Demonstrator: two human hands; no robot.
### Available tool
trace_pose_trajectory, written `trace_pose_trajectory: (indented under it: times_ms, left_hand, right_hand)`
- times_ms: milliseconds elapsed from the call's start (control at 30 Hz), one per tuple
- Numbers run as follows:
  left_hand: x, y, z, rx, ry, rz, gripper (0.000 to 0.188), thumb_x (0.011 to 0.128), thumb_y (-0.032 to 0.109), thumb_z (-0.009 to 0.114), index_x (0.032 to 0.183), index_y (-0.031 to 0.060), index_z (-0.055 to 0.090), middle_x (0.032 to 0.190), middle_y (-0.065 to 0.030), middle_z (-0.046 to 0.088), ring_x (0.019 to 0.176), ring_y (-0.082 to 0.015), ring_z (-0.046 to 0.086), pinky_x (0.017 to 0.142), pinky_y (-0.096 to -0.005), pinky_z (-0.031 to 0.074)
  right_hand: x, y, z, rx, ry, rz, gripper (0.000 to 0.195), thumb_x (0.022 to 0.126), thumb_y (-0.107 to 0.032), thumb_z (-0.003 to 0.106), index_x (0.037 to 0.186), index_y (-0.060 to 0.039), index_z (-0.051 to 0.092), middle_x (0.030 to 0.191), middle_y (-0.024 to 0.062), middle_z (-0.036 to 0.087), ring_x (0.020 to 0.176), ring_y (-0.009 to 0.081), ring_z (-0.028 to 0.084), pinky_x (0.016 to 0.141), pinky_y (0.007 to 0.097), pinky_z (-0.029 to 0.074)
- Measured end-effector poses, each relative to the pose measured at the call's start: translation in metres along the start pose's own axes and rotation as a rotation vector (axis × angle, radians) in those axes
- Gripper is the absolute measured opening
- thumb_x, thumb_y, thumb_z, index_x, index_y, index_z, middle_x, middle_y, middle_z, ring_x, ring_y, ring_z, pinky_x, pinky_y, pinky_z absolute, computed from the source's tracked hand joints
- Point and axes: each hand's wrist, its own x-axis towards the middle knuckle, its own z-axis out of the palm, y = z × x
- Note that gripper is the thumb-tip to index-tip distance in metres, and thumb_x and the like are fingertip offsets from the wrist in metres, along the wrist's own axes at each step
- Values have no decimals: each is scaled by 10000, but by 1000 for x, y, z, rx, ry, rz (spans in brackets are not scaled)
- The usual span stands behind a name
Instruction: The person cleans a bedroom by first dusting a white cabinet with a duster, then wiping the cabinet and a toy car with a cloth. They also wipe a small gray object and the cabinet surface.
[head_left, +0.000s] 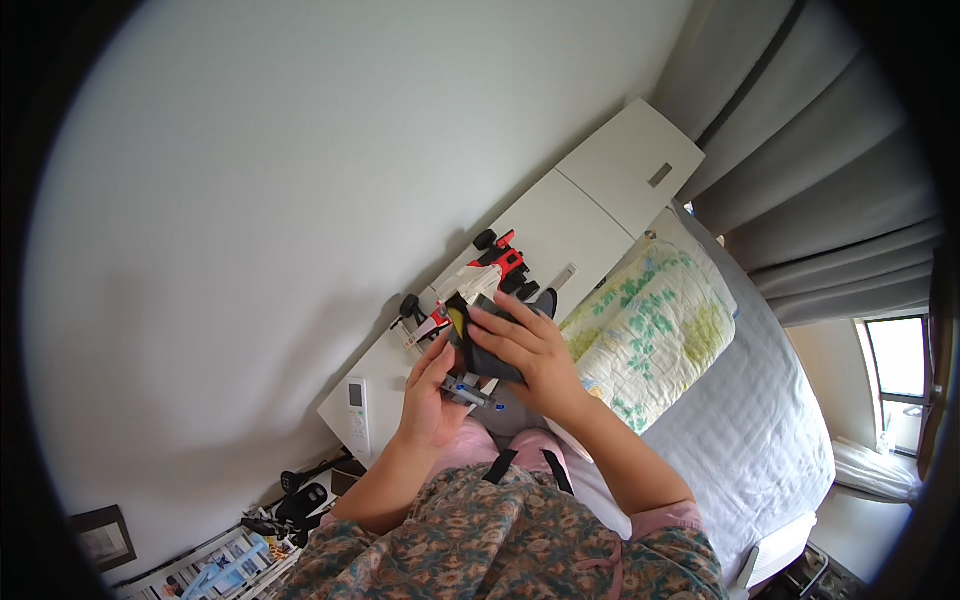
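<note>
Both my hands are together in front of my lap, over the white cabinet top. My left hand (435, 401) is curled around a grey plastic building-brick piece (471, 391) with blue pins. My right hand (536, 349) grips a dark grey object (491, 365) with a black edge and a yellow patch, its fingers spread across the upper side. The two held things nearly touch; whether they are joined is hidden by my fingers. Just beyond my hands, a red, white and black toy racing car (480, 277) rests on the white cabinet (592, 202).
A white remote control (358, 416) lies at the cabinet's left end. On the right, a folded floral quilt (652, 330) lies on a bed with a grey sheet (757, 405). Grey curtains (810, 172) hang beyond. Lower left, black items (300, 502) sit by a rack of printed papers (217, 566).
</note>
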Motion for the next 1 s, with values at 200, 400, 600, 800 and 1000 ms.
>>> trace_pose_trajectory:
  times_ms: [200, 400, 600, 800, 1000]
  left_hand:
    - [-1, 29, 14, -125, -109, 89, 445, 1020, 167, 459, 1438, 29, 402, 1408, -148, 500, 1324, -272, 471, 1091, -545, 403]
    - [1, 22, 14, -128, -116, 74, 456, 1016, 132, 448, 1463, 79, 375, 1416, -127, 494, 1304, -266, 492, 1065, -544, 430]
    - [5, 0, 11, -275, -50, -25, 488, 985, 113, 459, 1460, 140, 350, 1371, -100, 511, 1233, -241, 541, 979, -471, 502]
    - [-5, -5, 14, -181, -95, -89, 418, 995, 144, 474, 1402, 142, 379, 1327, -107, 535, 1178, -238, 563, 930, -453, 523]
    - [-5, -8, 15, -160, -117, -96, 445, 1005, 143, 461, 1436, 141, 353, 1323, -113, 537, 1197, -238, 558, 958, -461, 510]
  right_hand:
    - [-45, 33, -26, -9, -56, 54, 482, 653, 53, 667, 1115, -81, 665, 1281, 71, 611, 1219, 319, 546, 967, 403, 476]
    - [-20, 17, -29, 693, 521, 697, 337, 938, -113, 598, 1244, -32, 482, 1143, 67, 591, 1019, 114, 570, 881, 270, 462]
    - [17, -2, -27, 116, -130, -24, 550, 886, -234, 664, 1398, -145, 484, 1423, 157, 440, 1309, 375, 427, 1086, 449, 362]
    - [16, 13, -8, 110, -42, 100, 515, 825, -332, 725, 1282, -147, 577, 1290, 110, 576, 1016, 305, 638, 792, 394, 543]
    - [26, 8, 11, 45, 80, 490, 465, 853, -332, 699, 1222, -79, 572, 1119, 151, 639, 865, 362, 665, 691, 418, 540]
